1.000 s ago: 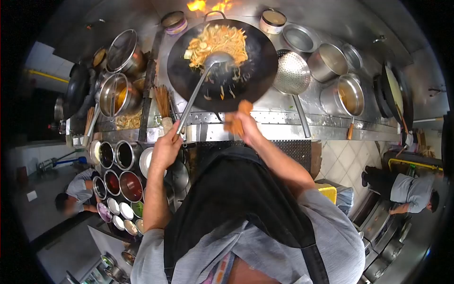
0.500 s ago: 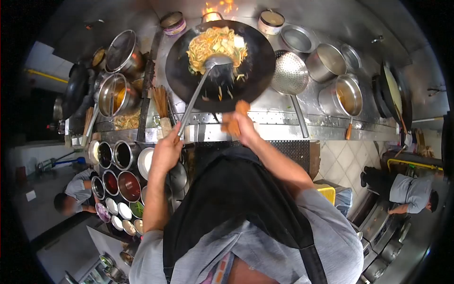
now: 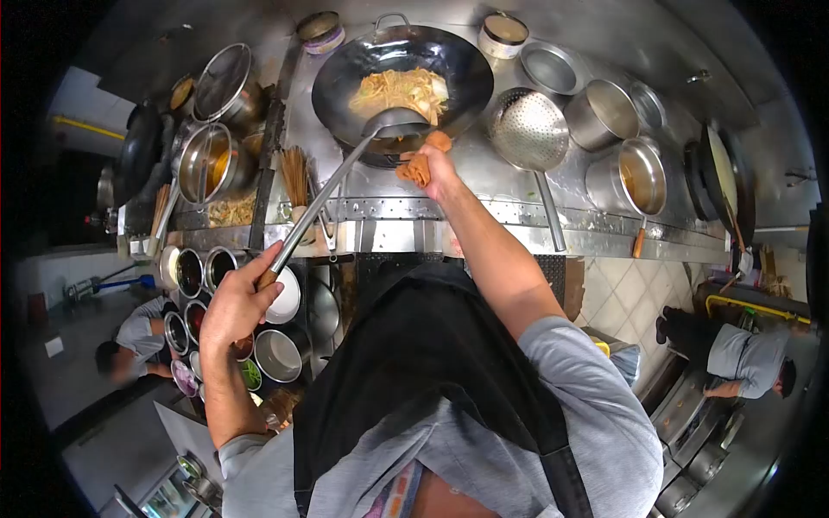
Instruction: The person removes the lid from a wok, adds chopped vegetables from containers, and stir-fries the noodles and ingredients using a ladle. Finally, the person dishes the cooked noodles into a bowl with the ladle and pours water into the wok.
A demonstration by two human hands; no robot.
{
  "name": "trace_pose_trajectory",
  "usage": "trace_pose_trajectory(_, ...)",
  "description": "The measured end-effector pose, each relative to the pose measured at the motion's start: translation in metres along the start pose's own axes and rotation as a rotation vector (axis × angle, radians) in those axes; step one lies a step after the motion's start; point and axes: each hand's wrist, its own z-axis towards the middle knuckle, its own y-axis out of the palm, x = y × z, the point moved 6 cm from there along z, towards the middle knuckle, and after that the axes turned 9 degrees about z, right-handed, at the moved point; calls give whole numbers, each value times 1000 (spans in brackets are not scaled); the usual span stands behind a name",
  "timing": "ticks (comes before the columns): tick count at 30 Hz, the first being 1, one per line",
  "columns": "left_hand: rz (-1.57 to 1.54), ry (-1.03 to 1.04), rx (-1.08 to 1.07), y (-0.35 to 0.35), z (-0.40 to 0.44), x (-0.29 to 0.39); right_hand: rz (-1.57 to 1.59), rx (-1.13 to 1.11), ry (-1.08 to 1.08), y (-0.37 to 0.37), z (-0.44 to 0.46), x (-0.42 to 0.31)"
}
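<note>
My left hand is closed around the wooden end of a long metal wok ladle. The ladle's bowl rests at the near side of the black wok, against or just over the food. Stir-fried noodles with pale pieces at their right lie in the wok. At the wok's near rim, my right hand grips a folded orange cloth. The cloth seems to wrap the wok's near handle, which is hidden.
A perforated strainer lies right of the wok, near steel pots. Left stand a bamboo brush and a pot with a strainer. Ingredient containers are below my left hand. Two other people work at either side.
The wok has moved away from me and sits lower, with my right hand following. My left hand has drawn back left with the ladle. Flames behind the wok no longer show.
</note>
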Motion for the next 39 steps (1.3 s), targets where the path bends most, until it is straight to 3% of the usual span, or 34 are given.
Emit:
trace_pose_trajectory(3,52,83,-35,13,29,-13,-35,16,-63,-6,19,7)
trace_pose_trajectory(8,81,372,265,69,117,-22,-58,3,-28,-6,21,5)
trace_pose_trajectory(11,-223,140,106,66,129,8,-47,-52,-12,-12,23,3)
trace_pose_trajectory(12,-265,193,138,68,151,5,-52,-63,-9,-11,23,2)
trace_pose_trajectory(16,-72,346,317,65,237,35,-11,-18,-40,-6,17,4)
trace_pose_trajectory(19,-105,231,262,75,271,50,-18,-4,-42,-7,16,4)
trace_pose_trajectory(22,69,330,250,88,277,29,-56,-40,-17,-10,23,3)
trace_pose_trajectory(26,356,500,310,67,232,-15,-4,-27,1,-6,18,5)
trace_pose_trajectory(32,634,381,383,14,130,-31,-20,-18,2,-8,18,3)
trace_pose_trajectory(35,479,433,349,16,74,-35,28,-20,29,-8,19,8)
trace_pose_trajectory(38,-1,204,-5,16,30,-45,-9,141,-41,34,-56,4)
trace_pose_trajectory(39,-17,151,-46,16,25,-42,8,125,-29,29,-52,8)
